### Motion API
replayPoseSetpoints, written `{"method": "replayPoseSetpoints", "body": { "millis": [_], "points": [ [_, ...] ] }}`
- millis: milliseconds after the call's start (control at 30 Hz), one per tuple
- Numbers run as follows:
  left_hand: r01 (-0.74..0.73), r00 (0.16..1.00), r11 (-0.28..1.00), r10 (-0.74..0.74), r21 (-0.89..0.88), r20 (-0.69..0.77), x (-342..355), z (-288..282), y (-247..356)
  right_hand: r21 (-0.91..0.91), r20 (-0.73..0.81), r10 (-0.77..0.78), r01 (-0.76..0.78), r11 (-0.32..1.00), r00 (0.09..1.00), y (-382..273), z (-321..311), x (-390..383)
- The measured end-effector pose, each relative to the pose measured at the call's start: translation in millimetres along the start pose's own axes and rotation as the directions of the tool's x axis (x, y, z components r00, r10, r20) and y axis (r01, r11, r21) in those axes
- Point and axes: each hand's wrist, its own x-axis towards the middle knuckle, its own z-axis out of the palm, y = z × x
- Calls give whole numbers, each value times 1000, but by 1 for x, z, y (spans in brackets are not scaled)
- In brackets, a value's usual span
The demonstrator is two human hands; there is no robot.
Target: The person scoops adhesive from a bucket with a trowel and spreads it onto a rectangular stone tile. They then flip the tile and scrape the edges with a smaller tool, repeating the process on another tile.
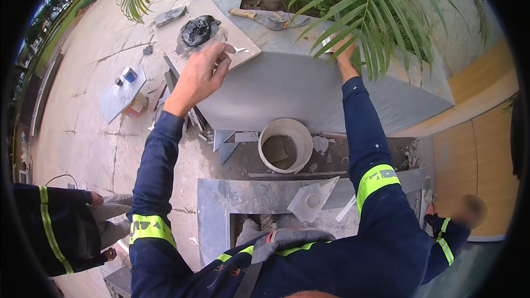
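My left hand (pixel 201 77), fingers loosely curved and apart, is over a pale board (pixel 248 49) on the grey planter ledge (pixel 414 85). On the board, just beyond that hand, lies crumpled black plastic (pixel 200 30) in grey paste. My right hand (pixel 345 55) is at the ledge's top, partly behind palm fronds (pixel 367 8), its fingers closed around a pale, flat thing I cannot make out. A wooden-handled tool (pixel 243 14) lies near the planter soil. Below the ledge stands a white bucket (pixel 301 146) with murky contents.
A co-worker (pixel 49 226) is at lower left, another (pixel 444 237) at lower right, near wooden panels (pixel 452 160). Containers (pixel 129 74) stand on a slab at left. Stone offcuts (pixel 223 143) lie beside the bucket. A stone slab with an opening (pixel 215 209) is below me.
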Motion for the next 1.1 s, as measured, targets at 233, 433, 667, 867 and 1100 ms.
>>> {"method": "replayPoseSetpoints", "body": {
  "millis": [233,433,667,867,1100],
  "points": [
    [-130,991,874,99,468,89,165,78,-112,-195,-317,-264,210,958,911,-3,2,-43],
    [-149,891,774,-165,615,423,242,135,-203,-260,-306,-242,164,952,921,-18,-17,-31],
    [-266,928,809,67,524,367,273,47,-163,-224,-297,-8,-62,973,955,8,-20,-19],
    [139,967,622,-252,770,29,162,-71,-40,-159,-295,-9,-40,986,955,-5,-31,-16],
    [512,458,853,-369,-99,-809,-192,-118,-16,629,-76,324,-207,749,943,-77,-79,-214]
  ]
}}
